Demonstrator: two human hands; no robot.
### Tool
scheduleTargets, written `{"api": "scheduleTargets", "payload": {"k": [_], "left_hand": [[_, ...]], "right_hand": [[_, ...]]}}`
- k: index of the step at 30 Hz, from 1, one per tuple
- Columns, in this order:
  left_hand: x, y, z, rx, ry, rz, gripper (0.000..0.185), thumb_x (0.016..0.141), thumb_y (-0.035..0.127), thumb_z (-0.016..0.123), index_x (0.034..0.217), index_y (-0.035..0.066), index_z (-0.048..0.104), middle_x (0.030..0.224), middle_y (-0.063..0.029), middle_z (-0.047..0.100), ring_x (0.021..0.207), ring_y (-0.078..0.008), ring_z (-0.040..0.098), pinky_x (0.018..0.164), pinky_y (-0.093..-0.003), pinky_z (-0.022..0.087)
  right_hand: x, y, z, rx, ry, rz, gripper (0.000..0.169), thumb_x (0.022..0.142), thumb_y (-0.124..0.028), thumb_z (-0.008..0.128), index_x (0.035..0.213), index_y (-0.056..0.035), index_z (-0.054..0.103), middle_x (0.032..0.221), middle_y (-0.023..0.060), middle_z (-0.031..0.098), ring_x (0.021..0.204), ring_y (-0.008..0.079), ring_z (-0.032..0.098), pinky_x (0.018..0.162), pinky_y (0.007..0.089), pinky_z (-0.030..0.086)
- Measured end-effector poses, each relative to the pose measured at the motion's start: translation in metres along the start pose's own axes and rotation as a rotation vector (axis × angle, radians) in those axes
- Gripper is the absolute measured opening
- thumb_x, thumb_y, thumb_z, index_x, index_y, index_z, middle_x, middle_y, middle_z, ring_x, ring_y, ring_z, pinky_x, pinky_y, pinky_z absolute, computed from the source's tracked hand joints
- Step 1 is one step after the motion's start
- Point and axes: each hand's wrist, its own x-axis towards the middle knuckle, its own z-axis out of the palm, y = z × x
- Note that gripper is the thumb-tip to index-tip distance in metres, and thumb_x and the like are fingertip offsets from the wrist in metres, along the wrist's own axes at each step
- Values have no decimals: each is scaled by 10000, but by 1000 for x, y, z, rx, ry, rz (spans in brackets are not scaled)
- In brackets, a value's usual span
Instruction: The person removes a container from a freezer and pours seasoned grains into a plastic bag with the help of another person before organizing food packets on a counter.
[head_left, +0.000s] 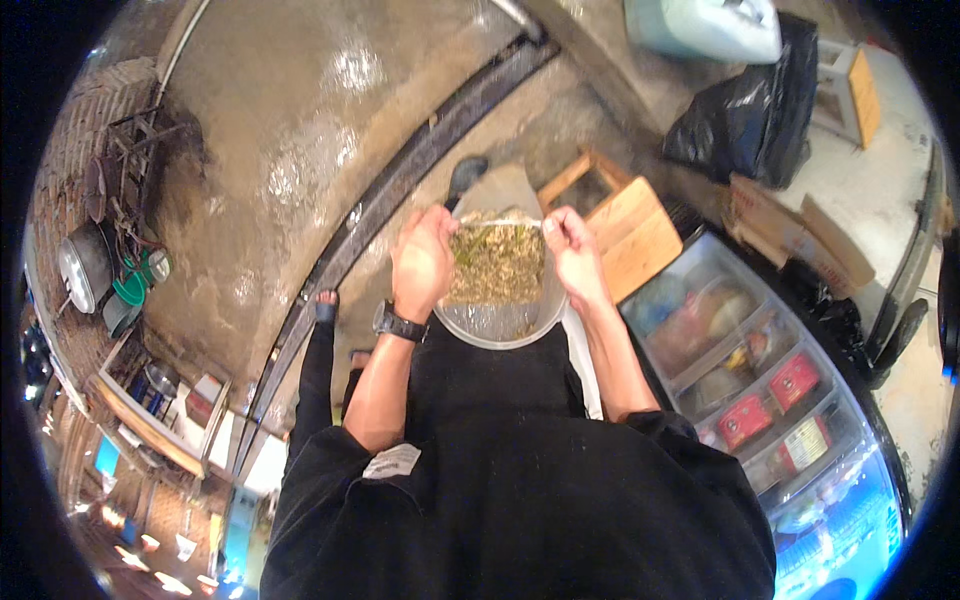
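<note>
My left hand (421, 262) and my right hand (576, 259) pinch the two upper corners of what looks like a clear plastic bag (501, 223). A chopped, beige-and-green food mixture (499, 262) fills its middle; I cannot tell exactly what it is. Under the bag, a round translucent plastic tub (495, 341) rests in front of my black clothing, its near rim showing. A dark watch is on my left wrist. The bag's far flap hides part of the tub.
A wooden stool (637, 232) stands beyond my right hand, beside a glass-topped display cooler (750, 375). A black garbage bag (735, 120) lies farther right. Left, a dark drain channel (420, 150) crosses the wet floor, with a trouser leg and foot (326, 307) near it.
</note>
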Motion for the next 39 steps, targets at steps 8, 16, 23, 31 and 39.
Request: {"api": "scheduleTargets", "payload": {"k": [8,16,23,31,39], "left_hand": [[-11,25,-44,-77,110,30,128,1021,206,551,1003,89,599,968,-191,646,976,-443,633,802,-549,492],[-24,30,-64,-156,328,152,53,957,99,561,975,55,582,914,-181,653,901,-431,650,744,-536,514],[-26,44,-77,-167,400,140,82,968,126,550,975,54,588,916,-205,653,901,-449,645,756,-539,510],[-31,59,-95,-105,385,74,198,1026,190,520,950,23,593,969,-218,677,987,-446,638,825,-519,506],[-38,60,-86,-50,469,81,274,1048,262,518,1037,2,603,1006,-269,667,1011,-465,637,821,-532,489]], "right_hand": [[-12,-69,-3,-59,-72,-110,178,1069,-193,587,934,-77,576,853,-79,515,823,51,449,761,236,397],[-18,-118,2,-88,-137,-242,189,1069,-203,589,925,-83,569,838,-87,505,810,41,443,745,226,381],[6,-128,0,-64,-187,-282,177,1065,-187,597,920,-88,568,844,-85,519,804,39,448,735,221,387],[22,-139,2,-124,-276,-285,165,1030,-188,628,1049,-26,651,969,61,670,940,175,593,877,358,481],[20,-156,-1,-116,-345,-350,173,1040,-187,617,940,-46,609,802,-3,583,785,115,503,737,312,446]]}}
